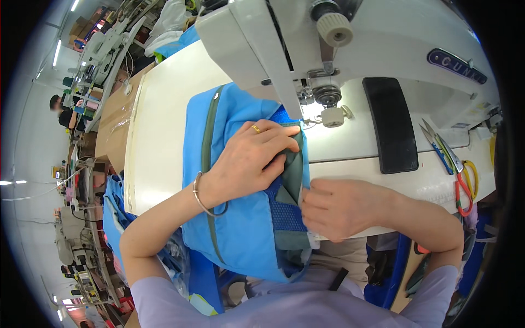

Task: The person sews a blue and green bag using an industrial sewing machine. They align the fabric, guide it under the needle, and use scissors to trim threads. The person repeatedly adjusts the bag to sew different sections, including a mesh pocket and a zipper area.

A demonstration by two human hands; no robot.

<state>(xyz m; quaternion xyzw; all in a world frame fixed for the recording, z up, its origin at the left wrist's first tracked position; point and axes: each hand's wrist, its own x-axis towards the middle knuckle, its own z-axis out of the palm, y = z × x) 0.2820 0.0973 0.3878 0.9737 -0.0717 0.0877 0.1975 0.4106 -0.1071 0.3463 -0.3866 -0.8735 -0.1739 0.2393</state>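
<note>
A light blue fabric bag piece [240,235] with a dark green zipper strip [210,123], blue mesh and grey-green lining lies across the table in front of a white sewing machine [257,44]. My left hand [249,158], wearing a ring and a bangle, presses curled fingers onto the lining close to the needle area. At the bag's right edge, my right hand [347,208] has its fingers closed on the fabric border. The edge runs up under the machine's lit presser-foot area [311,112]; the needle itself is hard to make out.
Right of the needle lie a black smartphone [390,126], silver thread snips [437,145] and scissors with red and yellow handles [465,183]. More blue fabric [115,205] hangs at the table's left side. Beyond it, a person [68,115] is among other sewing machines.
</note>
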